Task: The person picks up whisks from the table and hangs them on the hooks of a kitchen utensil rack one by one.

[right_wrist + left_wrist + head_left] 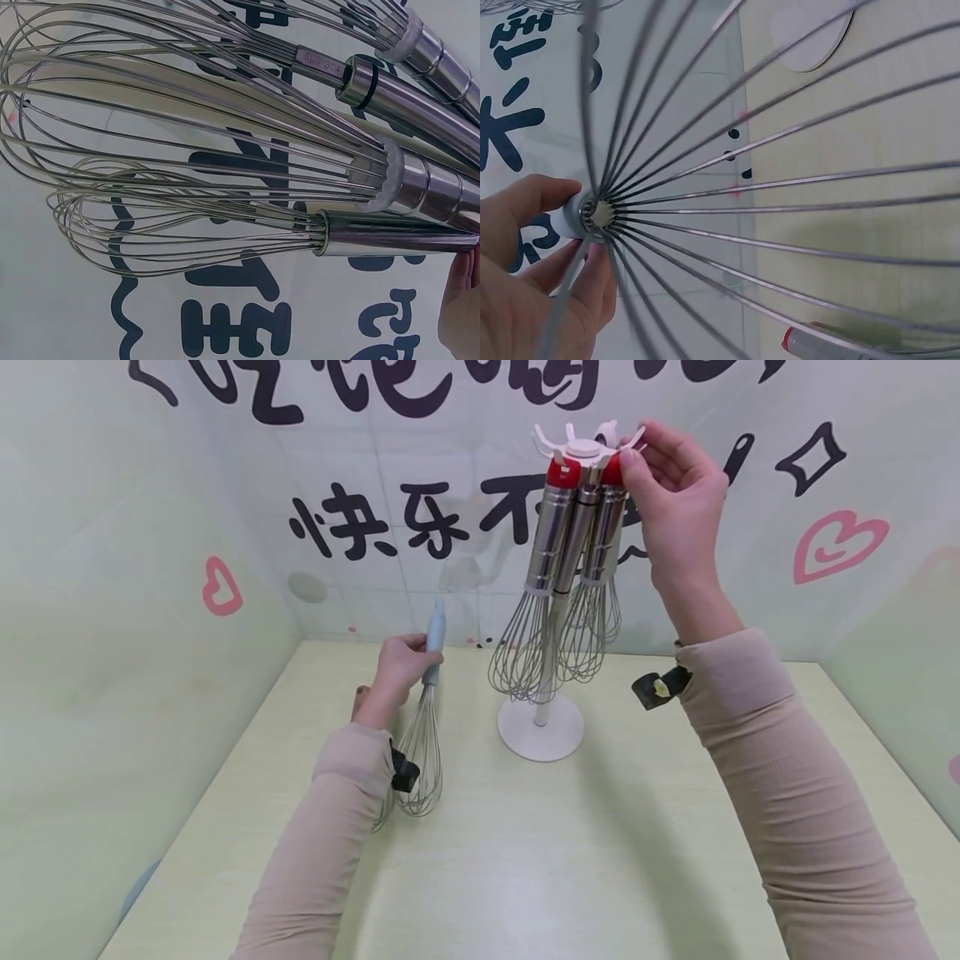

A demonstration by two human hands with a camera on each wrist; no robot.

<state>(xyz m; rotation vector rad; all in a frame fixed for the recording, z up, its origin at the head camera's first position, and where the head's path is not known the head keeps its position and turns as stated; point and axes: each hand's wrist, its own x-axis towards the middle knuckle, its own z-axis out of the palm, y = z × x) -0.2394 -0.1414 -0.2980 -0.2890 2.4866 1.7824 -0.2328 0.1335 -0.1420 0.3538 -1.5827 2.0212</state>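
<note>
My left hand [399,670] pinches the pale blue handle of a balloon whisk [433,647], whose wires hang down just over the table. Seen in the left wrist view, those wires fan out from the whisk's collar [600,214] across the picture. A white stand [540,731] with hooks on top carries several metal whisks [551,539], some red-capped. At its top right, my right hand [678,493] pinches a red-capped whisk [612,472] by its end, beside a hook. The right wrist view shows mostly wires and steel handles; the right fingers [461,300] appear only at the edge.
Another whisk with a red-ended silver handle [817,341] lies on the table, largely hidden behind the left arm in the head view. The pale table [480,860] meets a printed wall [420,468] at the back, with side walls left and right.
</note>
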